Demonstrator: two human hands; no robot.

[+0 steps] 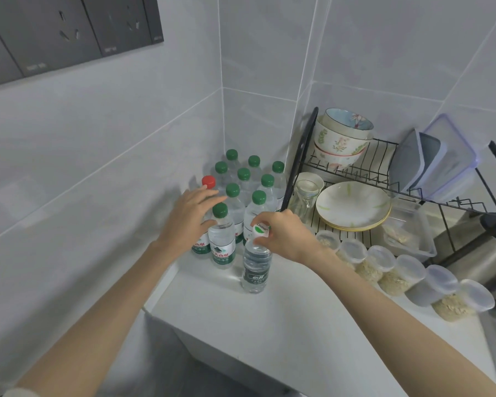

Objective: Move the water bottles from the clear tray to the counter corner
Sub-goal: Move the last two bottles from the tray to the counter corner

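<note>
Bottle w/ white cap [256,267] is stood upright on counter [298,333], just in front of green-capped bottles [243,173] grouped in corner. Its cap is pinched by R hand [288,236]. L hand [187,222], fingers straight, is laid against nearest green-capped one. Dish rack [384,167] at right.

Left of the dish rack [352,167], which is black metal wire with a dull sheen, the water bottles [235,213] are clear glossy plastic with smooth green caps. The white-capped bottle [255,267] in front of them is ribbed clear plastic. The counter [298,325] under the rack is smooth white, faintly shiny. On the rack sit glazed ceramic bowls [338,138]; to its right is a brushed-steel kettle [467,253].
</note>
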